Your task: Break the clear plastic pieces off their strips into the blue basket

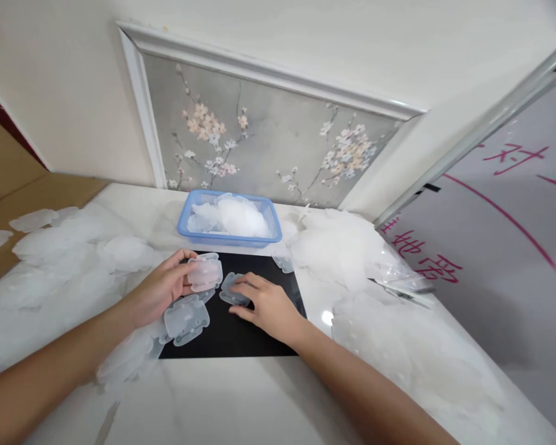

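Wall: it is pale and plain, and it stands behind the table (pixel 213 402).
Wall panel: a grey picture (pixel 278 130) with branches and blossoms (pink, white and peach) sits inside a white moulding (pixel 259 71).
Table: the top is white, glossy, with faint grey veins.
Right side: a white board (pixel 500 247) with a metallic edge carries red handwriting (pixel 426 262).
Left side: there is a brown surface (pixel 9 167) and a dark red strip (pixel 4 117).
Light: one bright reflection (pixel 327 317) shines on the tabletop.

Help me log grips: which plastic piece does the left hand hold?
The raised piece over the black mat's far left corner, gripped in the left hand. The right hand partly covers another piece; the rest lie loose.
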{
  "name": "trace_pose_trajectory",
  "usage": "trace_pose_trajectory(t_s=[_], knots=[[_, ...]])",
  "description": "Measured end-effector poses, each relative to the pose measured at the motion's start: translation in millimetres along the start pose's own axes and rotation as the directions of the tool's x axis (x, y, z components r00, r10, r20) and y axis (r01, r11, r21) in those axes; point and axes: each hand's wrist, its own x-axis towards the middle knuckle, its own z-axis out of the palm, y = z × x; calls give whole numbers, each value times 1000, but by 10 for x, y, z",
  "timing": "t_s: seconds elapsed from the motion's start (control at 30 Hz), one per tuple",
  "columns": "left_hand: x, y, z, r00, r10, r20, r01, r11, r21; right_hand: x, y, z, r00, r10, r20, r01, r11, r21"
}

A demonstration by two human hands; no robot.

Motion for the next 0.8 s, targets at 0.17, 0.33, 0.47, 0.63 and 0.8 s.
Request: trace_pose_trajectory(t_s=[0.17,0.33,0.47,0.63,0.8], knots=[[-26,22,37,1000,-20,-18,19,1000,-16,39,-33,-60,950,257,-179,-221,954,200],[-42,47,51,999,-14,-39,13,1000,-27,18,-18,-29,1000,25,11,-25,998,-53],[-46,54,27,1000,0,-11,-1,1000,-10,24,-21,19,996,50,-72,-58,992,-111],[-23,29,3,999,13,-34,-12,999,39,100,-11,-42,858,513,-21,-358,627,692],[9,23,-11,999,10,-33,-11,999,-33,149,-5,-61,790,551,269,-404,138,904]])
